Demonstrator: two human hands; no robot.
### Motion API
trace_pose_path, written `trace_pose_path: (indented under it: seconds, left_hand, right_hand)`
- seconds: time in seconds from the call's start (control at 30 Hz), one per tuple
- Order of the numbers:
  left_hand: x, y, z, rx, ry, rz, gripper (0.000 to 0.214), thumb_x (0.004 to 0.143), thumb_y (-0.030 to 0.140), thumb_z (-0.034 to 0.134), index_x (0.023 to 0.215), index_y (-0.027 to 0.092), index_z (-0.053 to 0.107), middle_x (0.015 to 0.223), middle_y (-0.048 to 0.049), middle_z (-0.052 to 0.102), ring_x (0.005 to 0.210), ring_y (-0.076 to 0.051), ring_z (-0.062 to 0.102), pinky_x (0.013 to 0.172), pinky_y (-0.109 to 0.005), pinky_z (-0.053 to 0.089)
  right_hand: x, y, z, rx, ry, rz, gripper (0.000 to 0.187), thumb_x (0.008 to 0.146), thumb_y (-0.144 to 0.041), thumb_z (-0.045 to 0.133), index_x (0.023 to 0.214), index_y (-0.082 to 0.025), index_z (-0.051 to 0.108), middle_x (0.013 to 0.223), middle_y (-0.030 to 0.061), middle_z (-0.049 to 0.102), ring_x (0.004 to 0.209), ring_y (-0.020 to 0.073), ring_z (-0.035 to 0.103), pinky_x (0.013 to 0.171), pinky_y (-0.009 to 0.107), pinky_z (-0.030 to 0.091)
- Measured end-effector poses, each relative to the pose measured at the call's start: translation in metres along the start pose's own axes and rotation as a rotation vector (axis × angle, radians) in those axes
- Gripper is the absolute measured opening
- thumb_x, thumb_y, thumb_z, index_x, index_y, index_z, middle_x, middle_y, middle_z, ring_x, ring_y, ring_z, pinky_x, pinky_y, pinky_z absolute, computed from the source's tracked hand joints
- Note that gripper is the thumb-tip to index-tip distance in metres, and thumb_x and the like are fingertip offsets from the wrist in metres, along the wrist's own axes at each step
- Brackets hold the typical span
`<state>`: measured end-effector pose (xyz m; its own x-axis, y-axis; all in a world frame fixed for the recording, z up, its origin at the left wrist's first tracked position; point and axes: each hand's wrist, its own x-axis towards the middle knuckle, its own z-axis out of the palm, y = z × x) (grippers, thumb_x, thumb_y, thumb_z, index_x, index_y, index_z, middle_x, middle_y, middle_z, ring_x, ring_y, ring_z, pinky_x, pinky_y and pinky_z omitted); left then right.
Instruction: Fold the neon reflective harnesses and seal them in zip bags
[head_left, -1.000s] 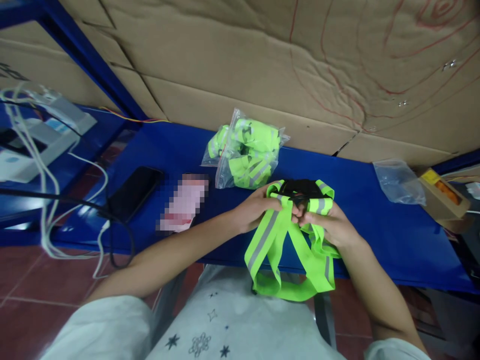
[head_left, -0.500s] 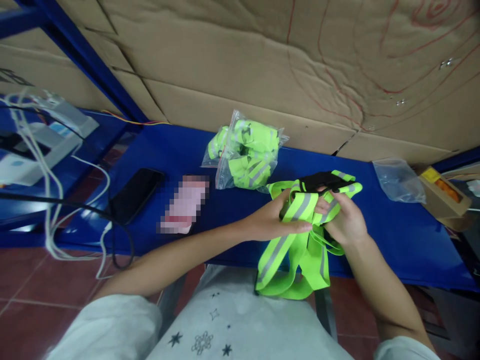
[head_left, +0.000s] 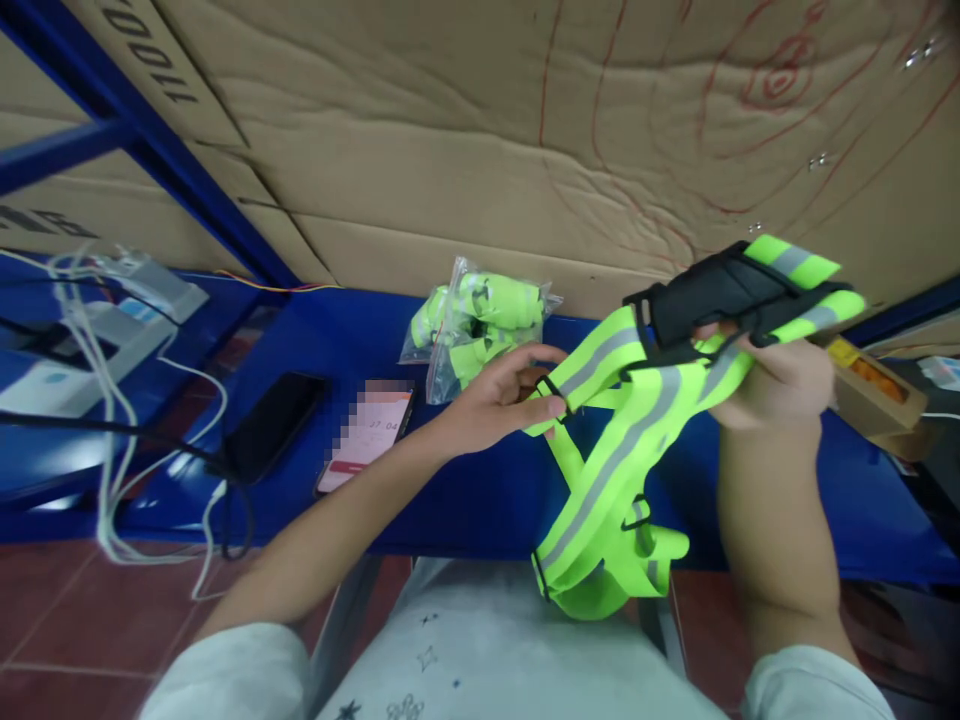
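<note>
Harness straps of fluorescent yellow-green webbing with a grey stripe (head_left: 615,460) now stretch between the two hands, where a moment ago they were bunched more closely over the blue tabletop (head_left: 457,510). The right hand (head_left: 780,375) has moved up and to the right, bringing the long black fabric panel (head_left: 709,300) with it, so the panel shows in front of the brown cardboard wall (head_left: 420,180); this hand is closed on the panel end and nearby webbing, though its fingertips are mostly hidden. The left hand (head_left: 495,400) is lower, near the clear zip bags of similar yellow-green webbing (head_left: 499,300), pinching one strap narrowly with its thumb beside a black plastic slider buckle (head_left: 553,392). That separation seems to open out the upper part, leaving this buckle easier to reach and the strap easier to follow. Lower down, the loops hang at the tabletop's near edge, overlapping and curled, so they look only partly sorted and could well snag or twist.
</note>
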<state>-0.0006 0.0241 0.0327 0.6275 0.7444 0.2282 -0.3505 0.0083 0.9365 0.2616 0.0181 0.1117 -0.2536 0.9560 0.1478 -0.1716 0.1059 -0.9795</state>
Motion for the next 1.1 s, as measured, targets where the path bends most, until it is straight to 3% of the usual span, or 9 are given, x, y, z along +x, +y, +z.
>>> trace_pose_path:
  seconds: [0.07,0.17,0.27,0.37,0.43,0.57,0.73,0.87,1.1]
  left_hand:
    - [0.0,-0.009,-0.01,0.151,0.04,0.103,0.051,0.09,0.04,0.077,0.135,0.027,0.057,0.127,-0.0092,0.067,0.11,-0.022,0.069,0.092,-0.034,0.059]
    - [0.006,-0.007,-0.019,0.313,0.053,0.28,0.085,0.081,0.049,0.084,0.155,0.036,0.043,0.164,-0.0094,0.042,0.151,-0.033,0.042,0.121,-0.045,0.042]
    - [0.023,0.011,-0.015,0.395,0.034,0.297,0.115,0.068,0.056,0.092,0.162,0.035,0.029,0.17,-0.0091,0.032,0.16,-0.037,0.026,0.128,-0.049,0.033]
    - [0.043,0.027,0.003,0.454,0.036,0.295,0.102,0.074,0.054,0.088,0.158,0.029,0.037,0.161,-0.0112,0.048,0.151,-0.037,0.044,0.124,-0.052,0.038]
    - [0.05,0.029,0.016,0.482,0.063,0.325,0.074,0.083,0.053,0.081,0.146,0.026,0.054,0.143,-0.0095,0.065,0.139,-0.034,0.057,0.119,-0.051,0.044]
    - [0.044,0.013,0.03,0.638,0.143,0.282,0.037,0.094,0.046,0.068,0.122,0.021,0.072,0.125,-0.0081,0.075,0.125,-0.029,0.066,0.114,-0.044,0.048]
    - [0.03,-0.018,0.013,0.393,0.311,0.15,0.038,0.099,0.05,0.059,0.114,0.018,0.073,0.103,-0.0077,0.078,0.098,-0.021,0.074,0.095,-0.035,0.057]
    - [0.027,-0.028,-0.008,0.293,0.326,-0.005,0.041,0.099,0.055,0.057,0.11,0.019,0.074,0.096,-0.0068,0.079,0.092,-0.021,0.074,0.092,-0.035,0.057]
    - [0.024,-0.015,-0.015,0.17,0.317,-0.202,0.033,0.084,0.047,0.079,0.091,0.016,0.071,0.078,-0.0026,0.071,0.081,-0.017,0.07,0.079,-0.029,0.056]
  right_hand:
    - [0.008,0.002,0.012,0.054,-0.051,0.019,0.023,0.08,-0.044,0.073,0.088,-0.023,0.074,0.076,0.0042,0.071,0.055,0.0193,0.063,0.056,0.038,0.054]
    - [0.016,0.005,0.026,0.08,-0.119,0.08,0.017,0.084,-0.036,0.071,0.085,-0.019,0.074,0.071,0.0028,0.07,0.054,0.0145,0.059,0.056,0.031,0.05]
    - [0.022,0.005,0.033,0.068,-0.136,0.08,0.021,0.08,-0.042,0.073,0.084,-0.021,0.073,0.062,0.0002,0.063,0.049,0.0125,0.047,0.053,0.03,0.043]
    - [0.026,0.003,0.035,0.025,-0.079,0.035,0.031,0.081,-0.054,0.067,0.071,-0.025,0.062,0.052,-0.0015,0.045,0.048,0.0136,0.037,0.051,0.032,0.039]
    - [0.027,0.004,0.036,-0.004,-0.02,0.01,0.043,0.083,-0.063,0.06,0.063,-0.025,0.052,0.051,-0.0022,0.035,0.048,0.0135,0.032,0.051,0.031,0.038]
    - [0.027,0.019,0.036,-0.095,0.004,0.021,0.047,0.091,-0.068,0.058,0.074,-0.023,0.057,0.059,-0.0024,0.043,0.053,0.0116,0.039,0.053,0.028,0.04]
    - [0.026,0.044,0.035,-0.391,-0.077,0.062,0.051,0.098,-0.071,0.05,0.099,-0.026,0.075,0.091,0.0035,0.073,0.088,0.0188,0.069,0.085,0.032,0.056]
    - [0.029,0.059,0.034,-0.468,-0.082,0.095,0.054,0.099,-0.072,0.045,0.116,-0.031,0.077,0.125,0.0022,0.074,0.125,0.0253,0.066,0.117,0.043,0.046]
    - [0.033,0.068,0.032,-0.39,-0.012,0.204,0.055,0.095,-0.074,0.052,0.123,-0.033,0.075,0.119,0.004,0.076,0.123,0.0276,0.068,0.108,0.046,0.056]
